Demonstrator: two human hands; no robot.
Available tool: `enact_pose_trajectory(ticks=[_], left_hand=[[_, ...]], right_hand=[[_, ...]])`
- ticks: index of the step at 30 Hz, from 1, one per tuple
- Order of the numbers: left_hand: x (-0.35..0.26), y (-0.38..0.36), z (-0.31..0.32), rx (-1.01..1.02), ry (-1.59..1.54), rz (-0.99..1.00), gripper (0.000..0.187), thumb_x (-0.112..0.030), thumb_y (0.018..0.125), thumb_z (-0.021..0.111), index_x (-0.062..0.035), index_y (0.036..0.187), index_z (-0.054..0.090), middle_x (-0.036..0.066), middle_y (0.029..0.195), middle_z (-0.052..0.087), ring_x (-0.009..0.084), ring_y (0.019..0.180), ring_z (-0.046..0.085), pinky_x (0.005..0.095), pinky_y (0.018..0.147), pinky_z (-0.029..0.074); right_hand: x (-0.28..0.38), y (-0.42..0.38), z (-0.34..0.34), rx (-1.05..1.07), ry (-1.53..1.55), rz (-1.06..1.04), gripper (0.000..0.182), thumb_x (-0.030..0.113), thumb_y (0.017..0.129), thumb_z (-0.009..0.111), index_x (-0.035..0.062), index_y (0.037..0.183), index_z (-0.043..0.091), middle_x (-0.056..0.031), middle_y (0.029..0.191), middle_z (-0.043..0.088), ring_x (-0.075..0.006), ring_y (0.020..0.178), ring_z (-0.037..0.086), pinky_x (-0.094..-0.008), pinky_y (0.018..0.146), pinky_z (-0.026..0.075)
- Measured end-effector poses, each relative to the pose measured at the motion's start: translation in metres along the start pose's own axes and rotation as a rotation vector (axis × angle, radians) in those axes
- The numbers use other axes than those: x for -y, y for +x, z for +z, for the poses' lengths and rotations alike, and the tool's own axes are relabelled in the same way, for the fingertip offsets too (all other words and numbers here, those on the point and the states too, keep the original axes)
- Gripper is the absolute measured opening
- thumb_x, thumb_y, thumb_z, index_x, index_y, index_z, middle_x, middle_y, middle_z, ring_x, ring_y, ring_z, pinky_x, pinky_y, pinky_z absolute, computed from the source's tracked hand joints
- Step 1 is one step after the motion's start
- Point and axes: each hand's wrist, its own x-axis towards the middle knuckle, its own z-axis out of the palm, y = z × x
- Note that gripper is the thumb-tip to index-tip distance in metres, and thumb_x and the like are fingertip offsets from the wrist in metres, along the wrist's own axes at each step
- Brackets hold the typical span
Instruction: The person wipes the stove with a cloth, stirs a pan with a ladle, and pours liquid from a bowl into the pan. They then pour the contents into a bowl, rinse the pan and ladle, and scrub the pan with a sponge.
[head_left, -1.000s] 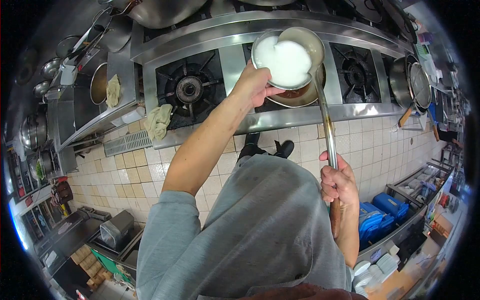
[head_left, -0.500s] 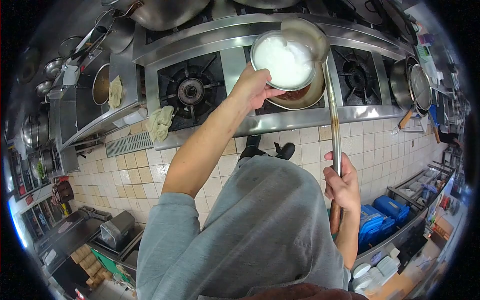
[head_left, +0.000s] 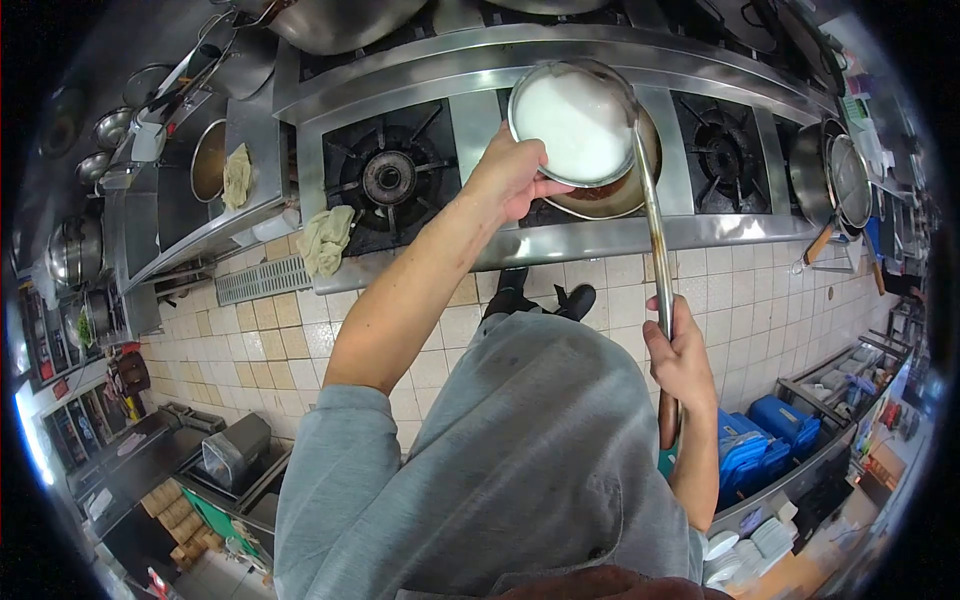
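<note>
My left hand (head_left: 512, 172) grips the near left rim of a round metal bowl (head_left: 598, 182), thumb over the edge and fingers underneath. Smooth white liquid (head_left: 568, 130) fills much of it. In my right hand (head_left: 682, 362) is a ladle (head_left: 655, 225), its long metal handle rising from the brown grip to the bowl. The ladle's head overlaps the far right part of the bowl. Below the bowl, a pan (head_left: 652, 150) with reddish-brown contents sits on the middle burner, largely covered from view.
Burners with black grates flank the pan, one on the left (head_left: 388, 178) and one on the right (head_left: 722, 155). A crumpled cloth (head_left: 325, 240) lies at the stove's front left corner. Strainers (head_left: 850, 180) and pans stand at the right end. Tiled floor (head_left: 400, 315) runs below.
The ladle's head has dropped from above the bowl's far right rim to overlap the white liquid, shifting left. My right hand has moved slightly up and left. The left hand still holds the bowl.
</note>
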Motion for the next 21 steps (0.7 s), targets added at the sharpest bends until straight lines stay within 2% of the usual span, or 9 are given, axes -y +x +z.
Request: enact_pose_trajectory(ticks=[1,3,4,6,10,12,16,18,21], left_hand=[[0.001,0.001,0.0,0.001,0.012,0.021,0.063,0.01,0.08,0.041,0.0018,0.142,0.029,0.025,0.132,0.047,0.0394,0.108,0.062,0.051,0.086,0.06],[0.001,-0.001,0.0,0.002,0.021,0.014,0.064,0.01,0.08,0.041,0.0015,0.142,0.029,0.024,0.132,0.047,0.0395,0.109,0.061,0.051,0.086,0.06],[0.0,-0.001,0.0,0.003,0.031,0.01,0.064,0.01,0.08,0.041,0.0011,0.142,0.028,0.024,0.132,0.046,0.0396,0.11,0.061,0.0511,0.086,0.06],[0.002,0.002,-0.004,0.01,0.026,0.005,0.064,0.01,0.08,0.041,0.0008,0.143,0.027,0.024,0.133,0.046,0.0396,0.11,0.061,0.0509,0.086,0.06],[0.0,-0.001,-0.003,0.0,0.029,-0.011,0.065,0.009,0.081,0.041,0.0001,0.143,0.026,0.024,0.134,0.045,0.0399,0.112,0.06,0.0515,0.088,0.059],[-0.002,-0.001,-0.003,-0.002,0.033,-0.023,0.066,0.009,0.081,0.042,0.0,0.144,0.026,0.024,0.134,0.045,0.0396,0.112,0.059,0.052,0.09,0.058],[-0.002,0.0,-0.006,0.021,0.019,-0.034,0.065,0.009,0.081,0.043,-0.0002,0.143,0.026,0.023,0.134,0.045,0.0386,0.114,0.059,0.0529,0.093,0.056],[-0.005,-0.002,-0.005,0.014,0.026,-0.044,0.065,0.008,0.081,0.043,0.0,0.143,0.026,0.023,0.134,0.045,0.0382,0.114,0.059,0.0529,0.094,0.055],[-0.004,0.002,-0.009,0.021,0.044,-0.046,0.066,0.008,0.08,0.042,-0.0014,0.143,0.024,0.024,0.134,0.044,0.0388,0.112,0.06,0.0524,0.091,0.057]], right_hand=[[0.006,0.0,-0.003,0.002,0.0,0.002,0.023,0.003,0.093,0.054,0.0058,0.116,0.052,0.0032,0.062,0.039,-0.0059,0.053,0.037,-0.0254,0.049,0.035],[0.022,-0.001,-0.015,0.164,0.333,0.358,0.022,0.004,0.093,0.054,0.0052,0.115,0.049,-0.0011,0.06,0.046,-0.0116,0.043,0.043,-0.0286,0.043,0.036],[0.021,-0.001,-0.016,0.162,0.332,0.357,0.022,0.004,0.093,0.054,0.0052,0.115,0.049,-0.0011,0.06,0.046,-0.0116,0.043,0.043,-0.0286,0.043,0.036],[0.015,-0.004,-0.019,0.224,0.576,0.376,0.022,0.002,0.093,0.052,0.0059,0.115,0.049,0.0033,0.058,0.041,-0.0059,0.039,0.034,-0.0254,0.037,0.029],[0.021,-0.009,-0.017,0.221,0.735,0.44,0.024,0.0,0.092,0.051,0.0052,0.115,0.049,0.0037,0.056,0.039,-0.0059,0.038,0.031,-0.0244,0.036,0.027],[0.018,-0.012,-0.013,0.197,0.892,0.46,0.023,0.0,0.091,0.051,0.0046,0.114,0.051,0.0049,0.053,0.034,-0.0041,0.034,0.026,-0.0234,0.032,0.02],[0.015,-0.016,-0.014,0.202,0.947,0.436,0.023,0.0,0.091,0.051,0.0045,0.114,0.05,0.0052,0.053,0.034,-0.0038,0.034,0.026,-0.0231,0.032,0.019],[0.013,-0.017,-0.014,0.209,0.857,0.38,0.023,-0.003,0.091,0.049,0.0054,0.113,0.051,0.0034,0.056,0.04,-0.0056,0.037,0.032,-0.0242,0.035,0.027],[0.017,-0.019,-0.013,0.14,0.737,0.354,0.024,-0.004,0.09,0.05,0.0059,0.113,0.051,0.0034,0.058,0.044,-0.0055,0.038,0.034,-0.0239,0.036,0.03]])
